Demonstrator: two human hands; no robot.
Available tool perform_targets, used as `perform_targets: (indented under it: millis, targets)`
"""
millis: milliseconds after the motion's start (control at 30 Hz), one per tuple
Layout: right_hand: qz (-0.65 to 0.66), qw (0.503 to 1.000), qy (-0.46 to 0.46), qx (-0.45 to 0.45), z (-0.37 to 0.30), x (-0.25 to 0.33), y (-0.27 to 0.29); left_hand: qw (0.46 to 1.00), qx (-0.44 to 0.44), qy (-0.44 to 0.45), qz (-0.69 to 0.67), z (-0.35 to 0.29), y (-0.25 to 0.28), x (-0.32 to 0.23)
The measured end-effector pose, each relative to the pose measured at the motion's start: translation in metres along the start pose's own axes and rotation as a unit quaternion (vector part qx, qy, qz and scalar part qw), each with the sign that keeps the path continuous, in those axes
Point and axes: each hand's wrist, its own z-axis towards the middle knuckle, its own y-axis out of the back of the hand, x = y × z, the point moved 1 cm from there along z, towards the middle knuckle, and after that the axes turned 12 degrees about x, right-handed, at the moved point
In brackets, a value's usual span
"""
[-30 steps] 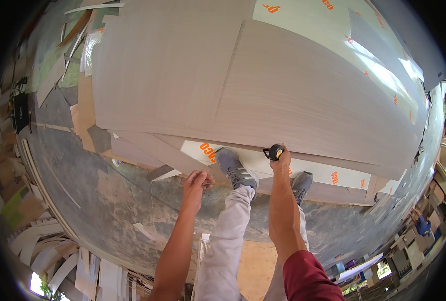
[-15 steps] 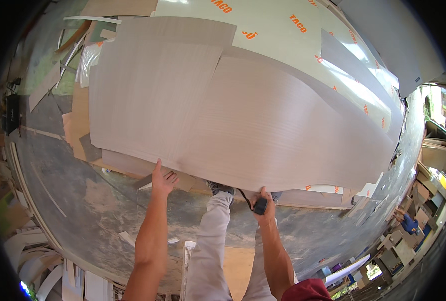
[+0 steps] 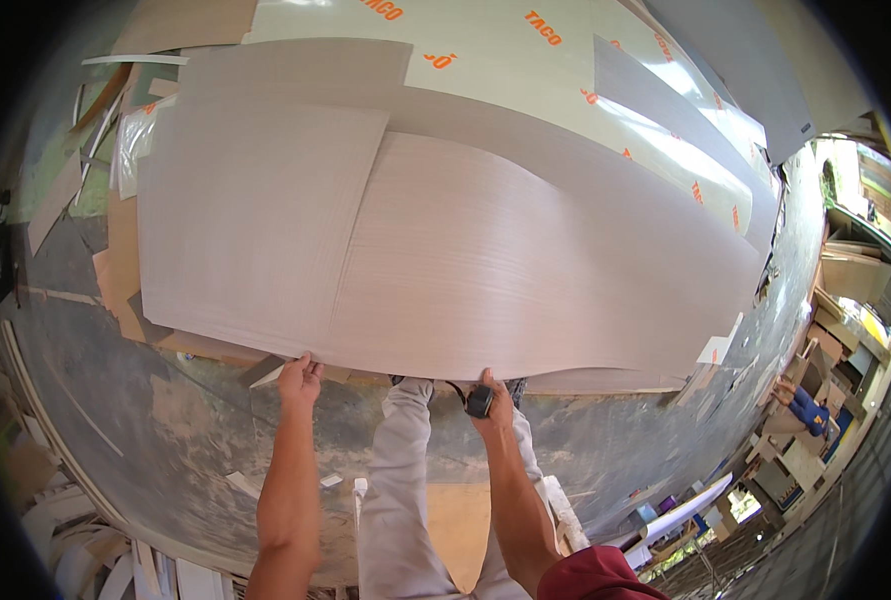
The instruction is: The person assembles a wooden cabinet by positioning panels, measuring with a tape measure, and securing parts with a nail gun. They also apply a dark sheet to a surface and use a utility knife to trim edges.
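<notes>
Two thin, pale grey-brown wood-grain laminate sheets lie overlapping before me: a left sheet [image 3: 245, 220] and a wider right sheet [image 3: 535, 270] with a wavy near edge. My left hand [image 3: 300, 380] is closed at the near edge, close to where the sheets meet, with its fingers curled there. My right hand [image 3: 497, 403] grips the right sheet's near edge, thumb on top and fingers partly hidden. A small black boxy tool with a strap, apparently a tape measure [image 3: 478, 402], sits in that same hand.
More sheets lie beneath, including a glossy pale-green one with orange print [image 3: 495, 75] at the far side. Offcuts [image 3: 55, 200] lie left. My legs [image 3: 395, 480] stand at the stack's near edge. Another person [image 3: 805, 408] is far right, among wood pieces.
Both wood-grain sheets have slid toward me, baring more of the sheet beneath at their far edge. My hands moved back with them, and my left fingers curled in. The view shifted too.
</notes>
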Motion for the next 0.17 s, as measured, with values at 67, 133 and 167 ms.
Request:
perform_targets:
  millis: [67, 133, 167]
  targets:
    - [0.007, 1.0, 0.01, -0.01, 0.017, 0.001, -0.001, 1.0, -0.002, 0.0, 0.014, 0.013, -0.003, -0.003]
    - [-0.008, 0.999, 0.006, -0.044, 0.035, 0.0, -0.008, 1.0, -0.003, -0.018, 0.021, 0.032, -0.007, -0.005]
    - [0.009, 0.999, 0.02, -0.029, 0.045, 0.004, -0.007, 0.999, -0.005, -0.023, 0.031, 0.039, -0.02, -0.006]
